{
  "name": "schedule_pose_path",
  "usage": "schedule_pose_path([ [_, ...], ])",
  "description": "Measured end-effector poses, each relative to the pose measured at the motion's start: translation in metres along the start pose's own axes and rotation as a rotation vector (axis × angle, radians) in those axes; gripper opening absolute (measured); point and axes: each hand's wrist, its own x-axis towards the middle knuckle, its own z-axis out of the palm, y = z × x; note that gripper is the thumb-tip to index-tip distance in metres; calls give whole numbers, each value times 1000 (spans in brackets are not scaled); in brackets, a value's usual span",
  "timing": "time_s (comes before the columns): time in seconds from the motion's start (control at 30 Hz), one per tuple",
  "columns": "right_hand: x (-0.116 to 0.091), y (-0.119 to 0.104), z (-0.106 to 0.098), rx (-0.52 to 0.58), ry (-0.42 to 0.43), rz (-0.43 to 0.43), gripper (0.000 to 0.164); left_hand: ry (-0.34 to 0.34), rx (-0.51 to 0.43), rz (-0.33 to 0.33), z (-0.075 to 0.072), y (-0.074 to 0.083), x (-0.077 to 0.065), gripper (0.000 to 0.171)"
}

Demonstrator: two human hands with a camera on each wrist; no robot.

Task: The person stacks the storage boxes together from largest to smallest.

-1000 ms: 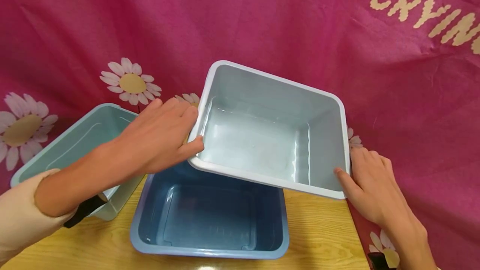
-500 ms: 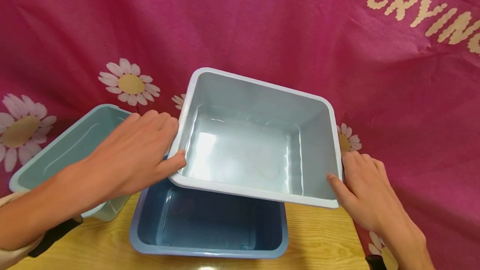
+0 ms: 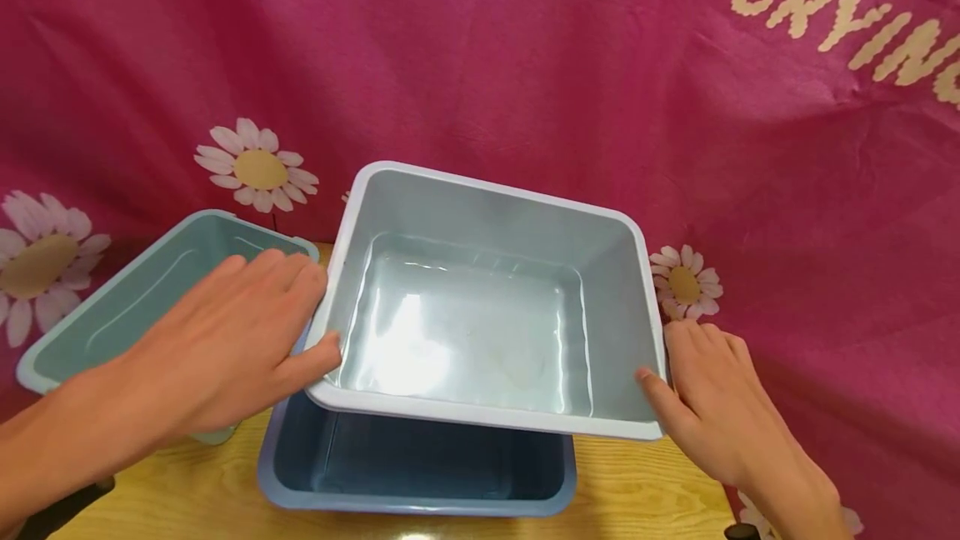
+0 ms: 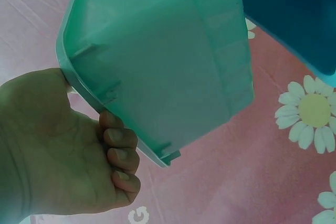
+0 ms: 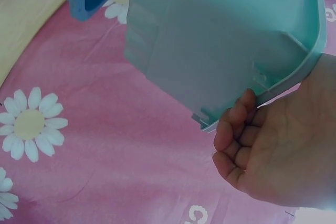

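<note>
A pale grey plastic bin (image 3: 480,315), with nothing inside, is held tilted between both hands, its opening toward the head camera. My left hand (image 3: 240,332) grips its left rim, thumb over the inside and fingers curled beneath the lip, as the left wrist view of that hand (image 4: 68,145) shows. On the opposite short side my right hand (image 3: 727,398) holds the rim the same way; its curled fingers show under the lip in the right wrist view (image 5: 236,129). Below the grey bin stands a blue bin (image 3: 420,502), its back part hidden by the grey one.
To the left a pale green bin (image 3: 120,290) stands at an angle, partly covered by my left arm. The bins are over a light wooden table (image 3: 637,490). Behind it hangs a pink cloth (image 3: 487,48) with daisies and lettering.
Both hands have carried the grey bin left and downward, so it covers more of the blue bin. The blue and green bins have stayed in place.
</note>
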Motion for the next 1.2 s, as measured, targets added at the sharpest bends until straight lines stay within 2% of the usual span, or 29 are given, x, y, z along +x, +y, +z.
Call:
schedule_pose_path([
  [0.17, -1, -4, 5, 16, 9, -15, 16, -6, 9, -1, 4, -2, -6, 30],
  [0.3, -3, -7, 9, 23, -2, -5, 17, -43, 10, -13, 6, -4, -10, 30],
  [0.57, -4, -13, 18, 45, -9, 8, 18, -63, -14, -27, 14, -8, -17, 30],
  [0.87, -8, -22, 27, 70, -106, 88, 20, -81, -4, -50, 20, -11, -29, 33],
  [1.07, -10, -27, 32, 64, -120, 94, 21, -151, -10, -79, 26, -15, -35, 36],
  [1.2, -11, -28, 37, 55, -141, 114, 23, -155, -17, -85, 31, -17, -37, 36],
])
